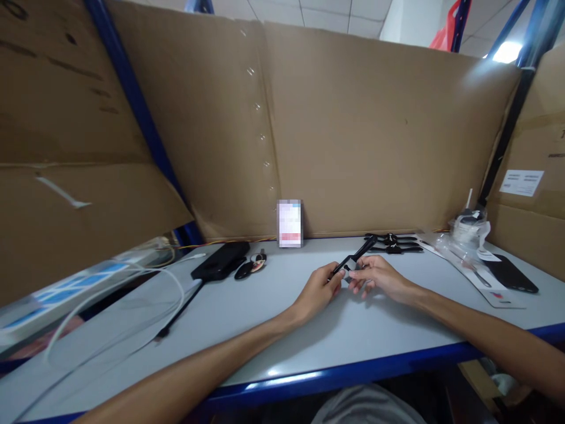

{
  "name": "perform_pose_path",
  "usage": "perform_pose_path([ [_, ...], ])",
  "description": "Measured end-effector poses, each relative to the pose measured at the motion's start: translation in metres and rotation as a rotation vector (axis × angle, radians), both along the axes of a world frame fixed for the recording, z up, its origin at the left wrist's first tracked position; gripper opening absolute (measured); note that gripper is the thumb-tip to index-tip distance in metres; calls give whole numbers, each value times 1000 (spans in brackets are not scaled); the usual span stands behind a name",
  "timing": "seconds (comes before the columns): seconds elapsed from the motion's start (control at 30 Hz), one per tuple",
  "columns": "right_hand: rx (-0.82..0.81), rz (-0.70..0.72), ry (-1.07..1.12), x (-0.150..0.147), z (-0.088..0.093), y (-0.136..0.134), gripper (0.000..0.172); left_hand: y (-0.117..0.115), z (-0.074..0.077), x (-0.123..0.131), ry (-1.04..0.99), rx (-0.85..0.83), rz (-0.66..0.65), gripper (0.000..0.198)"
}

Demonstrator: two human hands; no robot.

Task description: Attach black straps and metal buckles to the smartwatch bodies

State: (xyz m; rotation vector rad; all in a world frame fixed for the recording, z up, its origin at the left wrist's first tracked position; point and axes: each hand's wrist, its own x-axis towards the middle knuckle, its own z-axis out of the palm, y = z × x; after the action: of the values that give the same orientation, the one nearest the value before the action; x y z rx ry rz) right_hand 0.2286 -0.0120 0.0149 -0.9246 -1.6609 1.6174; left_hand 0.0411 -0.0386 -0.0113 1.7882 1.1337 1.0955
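Observation:
Both my hands meet over the middle of the grey bench and hold one black watch with a strap. My left hand pinches its lower end, fingers closed. My right hand grips the watch body from the right, fingers curled round it. The strap sticks up and away toward the cardboard wall. Just behind my hands lies a small row of more black watches.
A black pouch and keys lie at the left, with white cables and a power strip. A small card leans on the cardboard wall. Plastic bags and a black phone sit at right.

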Motion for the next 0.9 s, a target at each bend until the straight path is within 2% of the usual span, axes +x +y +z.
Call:
perform_pose_path([
  [0.27, 101, -13, -80, 0, 4, -1, 29, -4, 4, 1, 11, 22, 5, 35],
  [0.63, 252, -40, -119, -1, -6, 7, 40, -7, 4, 3, -8, -2, -8, 32],
  [0.73, 239, -49, -119, 0, -3, 8, 44, -9, 4, 3, -56, -62, -37, 34],
  [0.9, 268, 32, -186, 10, 8, 9, 35, -7, 9, 1, -231, -266, -19, 31],
])
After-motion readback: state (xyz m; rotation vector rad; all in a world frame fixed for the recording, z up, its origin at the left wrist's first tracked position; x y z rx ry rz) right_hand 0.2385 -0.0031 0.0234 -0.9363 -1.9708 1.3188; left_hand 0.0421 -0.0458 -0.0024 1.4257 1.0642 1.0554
